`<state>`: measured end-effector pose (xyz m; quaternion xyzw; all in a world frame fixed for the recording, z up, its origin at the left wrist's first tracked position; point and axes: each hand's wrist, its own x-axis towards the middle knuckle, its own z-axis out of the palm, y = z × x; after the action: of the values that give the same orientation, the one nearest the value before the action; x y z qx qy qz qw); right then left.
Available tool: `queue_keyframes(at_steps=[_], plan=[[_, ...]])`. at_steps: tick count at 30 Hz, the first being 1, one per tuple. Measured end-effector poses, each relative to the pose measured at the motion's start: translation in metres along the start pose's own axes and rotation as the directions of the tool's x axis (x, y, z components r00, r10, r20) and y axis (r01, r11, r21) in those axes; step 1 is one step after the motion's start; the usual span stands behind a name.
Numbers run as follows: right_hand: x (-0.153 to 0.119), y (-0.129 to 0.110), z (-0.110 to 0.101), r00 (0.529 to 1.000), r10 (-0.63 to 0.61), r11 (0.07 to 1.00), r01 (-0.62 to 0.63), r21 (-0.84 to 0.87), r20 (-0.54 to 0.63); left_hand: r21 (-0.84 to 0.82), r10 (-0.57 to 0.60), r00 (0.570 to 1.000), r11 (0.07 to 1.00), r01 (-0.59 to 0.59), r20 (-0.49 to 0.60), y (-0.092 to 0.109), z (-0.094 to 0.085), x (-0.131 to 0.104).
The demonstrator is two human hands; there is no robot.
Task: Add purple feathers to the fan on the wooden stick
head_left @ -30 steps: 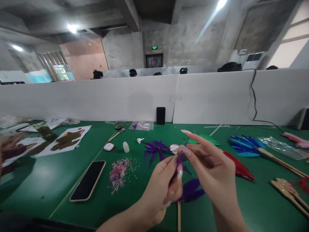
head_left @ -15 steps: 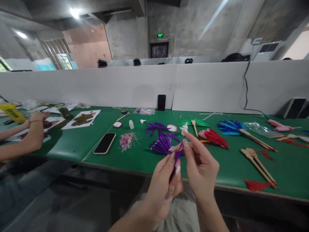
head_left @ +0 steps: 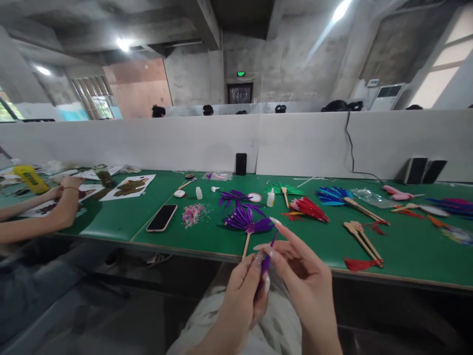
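My left hand (head_left: 242,283) grips a narrow purple feather (head_left: 265,266) above my lap, its tip pointing up and away. Around its upper part, the thumb and some fingers of my right hand (head_left: 305,278) are closed, while the index finger stretches forward. Just beyond lies a purple feather fan (head_left: 249,221) with a wooden handle, spread on the green table (head_left: 214,241). Loose purple feathers (head_left: 232,198) lie behind it, beside a small round white-faced piece (head_left: 254,197) and a white dropper bottle (head_left: 271,198).
To the left are a phone (head_left: 161,218), pink sequins (head_left: 194,215) and a small bottle (head_left: 198,193). Green (head_left: 291,189), red (head_left: 309,209) and blue (head_left: 332,195) feather fans lie rightward, with wooden handles (head_left: 364,240) nearer me. A co-worker's arm (head_left: 55,217) rests far left.
My view has tilted up and turned slightly right. Both hands sit lower and nearer me with the purple feather, so the purple fan's handle now shows.
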<state>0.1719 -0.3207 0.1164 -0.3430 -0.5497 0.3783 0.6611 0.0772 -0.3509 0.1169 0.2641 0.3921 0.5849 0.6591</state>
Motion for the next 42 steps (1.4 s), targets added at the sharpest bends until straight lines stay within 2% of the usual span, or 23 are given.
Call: queue_keyframes(at_steps=[7,11,14,18,22,32,42], plan=[[-0.002,0.006,0.000,0.997,0.068,0.998,-0.067,0.019,-0.047,-0.017,-0.037,0.998,0.999,0.036,-0.059,-0.004,0.002,0.002],[-0.002,0.006,-0.002,0.998,0.032,0.999,-0.033,-0.005,-0.046,0.002,-0.100,0.995,0.995,0.100,0.015,-0.004,-0.001,0.003],[-0.004,0.006,0.001,0.998,0.016,1.000,-0.016,-0.011,-0.059,-0.030,-0.131,0.991,0.991,0.131,0.020,-0.004,-0.002,0.002],[-0.007,0.007,0.006,0.995,-0.016,1.000,0.015,-0.010,-0.099,-0.088,-0.144,0.988,0.985,0.149,0.063,-0.004,-0.001,0.000],[-0.007,0.009,0.005,0.996,-0.031,0.999,0.033,0.019,-0.081,-0.071,-0.136,0.984,0.987,0.145,0.118,-0.004,-0.002,0.000],[-0.001,0.006,0.000,0.999,-0.036,0.999,0.037,0.014,-0.031,-0.064,-0.123,0.981,0.989,0.134,0.147,-0.007,-0.005,0.003],[-0.007,0.013,0.004,0.993,-0.064,0.996,0.057,-0.071,-0.100,-0.105,-0.151,0.975,0.980,0.169,0.162,-0.004,-0.001,0.003]])
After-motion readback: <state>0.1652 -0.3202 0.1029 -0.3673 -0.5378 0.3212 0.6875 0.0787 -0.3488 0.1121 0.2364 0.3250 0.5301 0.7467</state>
